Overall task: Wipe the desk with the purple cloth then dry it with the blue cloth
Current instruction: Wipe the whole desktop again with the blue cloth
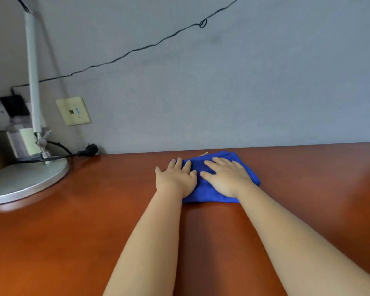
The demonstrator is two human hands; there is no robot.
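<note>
A folded blue cloth [209, 189] lies on the reddish-brown desk [73, 231], close to the far edge by the wall. My left hand [175, 178] presses flat on the cloth's left end, fingers straight and spread, partly over the desk. My right hand [226, 178] lies flat on the middle of the cloth, fingers spread toward the wall. Both forearms reach forward across the desk. No purple cloth is in view.
A silver desk lamp with a round base [26, 180] and white arm [33, 71] stands at the far left. Its black cable and plug [90, 149] lie by the wall. A wall socket plate [73, 111] and a black wire [158, 42] are on the grey wall.
</note>
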